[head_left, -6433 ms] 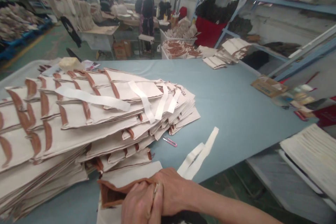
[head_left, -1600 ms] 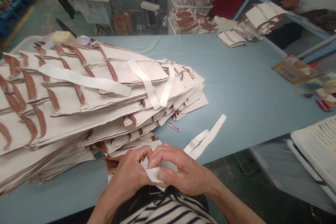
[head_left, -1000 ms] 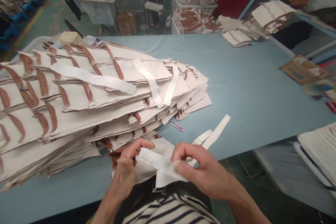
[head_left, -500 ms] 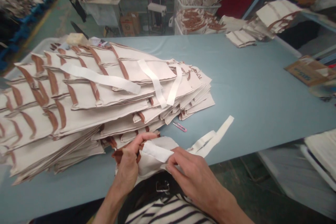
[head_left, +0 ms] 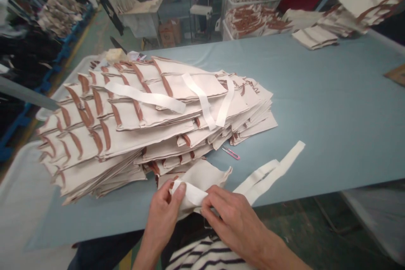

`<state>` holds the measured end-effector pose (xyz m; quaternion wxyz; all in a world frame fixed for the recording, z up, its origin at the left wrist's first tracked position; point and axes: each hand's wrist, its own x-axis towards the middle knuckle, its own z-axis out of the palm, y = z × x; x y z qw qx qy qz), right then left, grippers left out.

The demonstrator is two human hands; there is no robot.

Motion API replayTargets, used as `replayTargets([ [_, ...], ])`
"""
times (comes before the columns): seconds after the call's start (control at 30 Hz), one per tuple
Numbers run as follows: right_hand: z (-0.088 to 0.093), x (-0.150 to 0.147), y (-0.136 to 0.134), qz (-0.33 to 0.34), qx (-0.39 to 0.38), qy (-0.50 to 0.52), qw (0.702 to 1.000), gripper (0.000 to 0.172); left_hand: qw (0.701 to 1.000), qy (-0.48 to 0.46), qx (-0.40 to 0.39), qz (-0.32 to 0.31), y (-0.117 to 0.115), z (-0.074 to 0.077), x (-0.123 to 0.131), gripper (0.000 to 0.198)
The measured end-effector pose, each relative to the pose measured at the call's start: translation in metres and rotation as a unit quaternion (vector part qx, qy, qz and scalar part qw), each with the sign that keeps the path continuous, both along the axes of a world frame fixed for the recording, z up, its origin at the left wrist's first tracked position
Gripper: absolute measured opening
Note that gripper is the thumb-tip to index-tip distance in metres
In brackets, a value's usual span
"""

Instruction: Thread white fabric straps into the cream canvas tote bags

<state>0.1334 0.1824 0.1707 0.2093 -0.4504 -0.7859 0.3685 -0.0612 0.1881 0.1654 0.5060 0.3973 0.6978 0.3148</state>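
My left hand pinches the left end of a white strip together with the edge of a cream cloth piece. Thumb on top, its fingers are closed. My right hand grips the strip's other end, fingers curled, with the cloth beneath. Behind the hands lies a big fanned pile of cream pieces with brown edging. Three loose white strips, one of them a long strip, rest on the pile. Pink-handled snips lie just beyond the cloth. More white strips lie right of the right hand.
The blue-green table ends at a front edge near my body. Folded cloth pieces lie at its far right. Behind it stand a bin of brown-edged pieces and a cardboard box. A cardboard piece sits at the right.
The view has shifted left, so the table contents appear farther right. My left hand has changed its grip, its thumb now pressing on the strip's end. The cloth lies more spread out.
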Motion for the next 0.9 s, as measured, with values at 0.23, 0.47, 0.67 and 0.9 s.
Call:
replayTargets([
  [0.23, 0.039, 0.058, 0.047, -0.129, -0.185, 0.135, 0.965, 0.023, 0.993, -0.043, 0.023, -0.106, 0.025, 0.022, 0.000, 0.046],
  [0.47, 0.053, 0.042, 0.074, -0.082, -0.035, 0.211, 0.973, 0.017, 0.945, -0.040, 0.076, -0.317, 0.038, 0.060, 0.012, 0.041],
  [0.67, 0.048, 0.021, 0.068, -0.050, 0.090, 0.245, 0.964, 0.013, 0.929, 0.033, 0.113, -0.352, 0.032, 0.077, 0.018, 0.032],
  [0.9, 0.040, 0.010, 0.054, -0.048, 0.192, 0.239, 0.951, 0.014, 0.921, -0.005, 0.117, -0.371, 0.023, 0.086, 0.026, 0.032],
])
